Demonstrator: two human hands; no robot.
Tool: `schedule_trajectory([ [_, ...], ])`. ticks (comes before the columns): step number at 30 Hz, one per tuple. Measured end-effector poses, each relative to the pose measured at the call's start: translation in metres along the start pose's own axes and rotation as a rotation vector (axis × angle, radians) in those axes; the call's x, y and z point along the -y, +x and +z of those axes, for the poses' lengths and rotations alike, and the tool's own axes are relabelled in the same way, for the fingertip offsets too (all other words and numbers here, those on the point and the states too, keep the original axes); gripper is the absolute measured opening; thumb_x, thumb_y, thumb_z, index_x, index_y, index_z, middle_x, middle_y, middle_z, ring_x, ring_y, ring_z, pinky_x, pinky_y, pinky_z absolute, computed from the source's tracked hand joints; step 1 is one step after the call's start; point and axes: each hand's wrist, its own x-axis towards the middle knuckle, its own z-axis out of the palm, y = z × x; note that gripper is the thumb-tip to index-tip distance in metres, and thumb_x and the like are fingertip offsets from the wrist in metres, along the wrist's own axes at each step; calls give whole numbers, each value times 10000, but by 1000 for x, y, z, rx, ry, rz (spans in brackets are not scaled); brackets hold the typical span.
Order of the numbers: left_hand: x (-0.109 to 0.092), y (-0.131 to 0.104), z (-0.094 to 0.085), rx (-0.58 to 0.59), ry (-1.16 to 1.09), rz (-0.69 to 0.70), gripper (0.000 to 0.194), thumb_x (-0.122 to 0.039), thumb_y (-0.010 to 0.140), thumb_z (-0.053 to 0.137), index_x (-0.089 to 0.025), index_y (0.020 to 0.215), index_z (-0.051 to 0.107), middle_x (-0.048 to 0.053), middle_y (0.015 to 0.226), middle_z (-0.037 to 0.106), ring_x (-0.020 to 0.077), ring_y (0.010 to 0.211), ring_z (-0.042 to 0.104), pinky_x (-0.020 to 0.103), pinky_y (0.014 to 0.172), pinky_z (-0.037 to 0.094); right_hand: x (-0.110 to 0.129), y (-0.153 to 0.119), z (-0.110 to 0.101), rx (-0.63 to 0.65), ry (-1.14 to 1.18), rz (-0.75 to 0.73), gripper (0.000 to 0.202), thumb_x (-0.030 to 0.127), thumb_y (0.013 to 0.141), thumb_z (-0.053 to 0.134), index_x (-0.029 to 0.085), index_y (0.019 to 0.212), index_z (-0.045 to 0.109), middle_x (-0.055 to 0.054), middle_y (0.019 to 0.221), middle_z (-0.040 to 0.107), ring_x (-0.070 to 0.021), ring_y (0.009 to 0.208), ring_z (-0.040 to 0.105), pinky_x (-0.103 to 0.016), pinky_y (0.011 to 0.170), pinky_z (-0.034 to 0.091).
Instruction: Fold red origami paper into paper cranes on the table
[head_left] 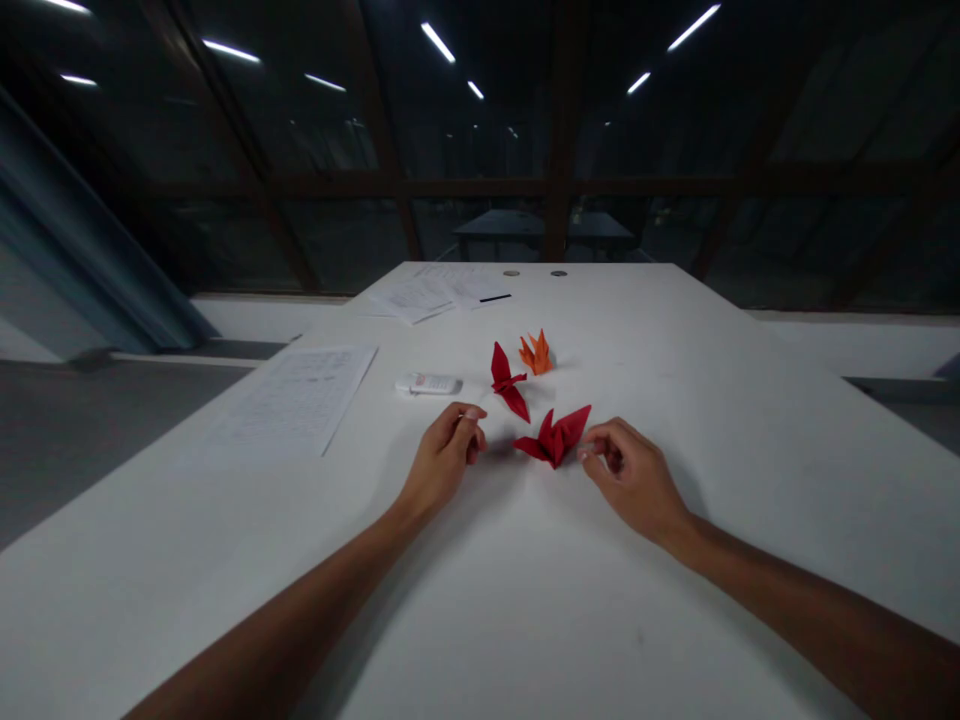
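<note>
A red paper crane [553, 440] sits on the white table between my two hands, its wings spread. My right hand [626, 470] is just right of it, fingers loosely curled and a small gap between thumb and index finger; the fingertips are close to the crane's right wing. To the left of the crane, my left hand [448, 445] is closed, its thumb against the curled fingers and nothing visible in it. Behind the near crane is a second red paper crane [508, 382], tilted over. An orange paper crane [537, 353] stands farther back.
A white bottle-like object [429, 384] lies beyond my left hand. Printed sheets [289, 400] cover part of the table's left side, with more papers [420, 292] and a black pen [495, 298] farther back. Two small round objects [511, 273] are near the far edge, before dark windows.
</note>
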Motion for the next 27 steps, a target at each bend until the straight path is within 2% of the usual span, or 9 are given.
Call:
schedule_trajectory([
  [6, -2, -2, 1, 25, 48, 19, 263, -447, 958, 518, -198, 992, 595, -26, 676, 596, 112, 564, 495, 224, 544, 377, 2, 0, 6, 140, -55, 50, 51, 280, 896, 619, 240, 920, 641, 1, 825, 647, -167, 712, 583, -298, 661, 437],
  [12, 4, -5, 2, 120, 144, 65, 222, -306, 923, 527, -209, 1116, 579, -8, 779, 659, 124, 617, 541, 231, 588, 421, 2, 0, 10, 186, -158, 67, 76, 294, 871, 631, 243, 927, 627, -6, 884, 690, -177, 734, 606, -304, 681, 439],
  [16, 5, -10, 5, 261, 424, 141, 419, -187, 878, 540, -263, 1290, 541, 23, 1077, 731, 149, 772, 651, 266, 725, 495, 4, 2, 11, 187, -158, 93, 153, 306, 868, 638, 244, 1005, 611, -13, 938, 709, -168, 712, 607, -295, 674, 434],
  [18, 5, -11, 7, 306, 545, 196, 530, -162, 867, 548, -303, 1375, 493, 17, 1221, 713, 175, 906, 681, 301, 844, 515, 5, 3, 11, 196, -154, 91, 158, 299, 876, 630, 246, 1024, 616, -9, 909, 714, -169, 701, 611, -291, 662, 427],
  [20, 5, -11, 10, 347, 600, 237, 618, -148, 854, 563, -332, 1432, 444, 0, 1279, 699, 192, 997, 679, 322, 920, 510, 5, 5, 13, 202, -147, 81, 143, 288, 887, 617, 250, 1024, 626, -4, 884, 719, -171, 697, 617, -290, 657, 425],
  [23, 4, -11, 12, 410, 558, 238, 645, -135, 849, 567, -332, 1445, 419, -10, 1240, 720, 180, 941, 684, 307, 882, 522, 1, 8, 16, 208, -109, 61, 112, 265, 899, 596, 251, 1000, 642, -1, 877, 729, -176, 714, 632, -291, 664, 434],
  [27, -1, -12, 12, 448, 392, 196, 492, -171, 895, 559, -280, 1370, 494, 6, 1068, 756, 157, 858, 682, 268, 793, 515, -7, 11, 18, 226, 27, 56, 155, 225, 900, 573, 250, 1018, 670, -6, 959, 744, -177, 782, 659, -292, 721, 471],
])
